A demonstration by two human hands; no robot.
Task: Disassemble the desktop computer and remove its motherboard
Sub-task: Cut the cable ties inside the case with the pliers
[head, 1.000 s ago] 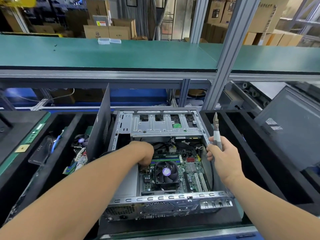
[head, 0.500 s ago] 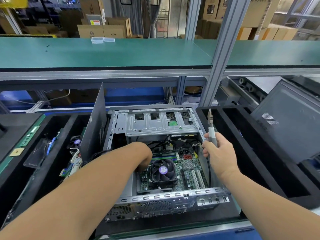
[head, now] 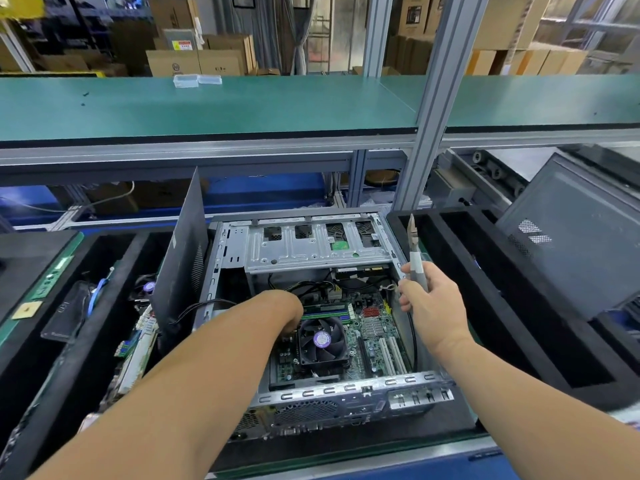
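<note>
1. Head view: the open computer case (head: 311, 400) lies on the counter (head: 346, 459) in front of you, with the motherboard (head: 374, 330) inside it, and the black cooler fan (head: 322, 341) sits on the board.
2. Your left hand (head: 287, 310) reaches down into the case just beside the fan; its fingers are hidden, so I cannot tell its grip.
3. Your right hand (head: 433, 303) is curled round the cutters (head: 415, 258), tips upward, above the case's right wall.

The workbench (head: 346, 459) carries the open computer case (head: 346, 393) and black trays (head: 519, 306).
</note>
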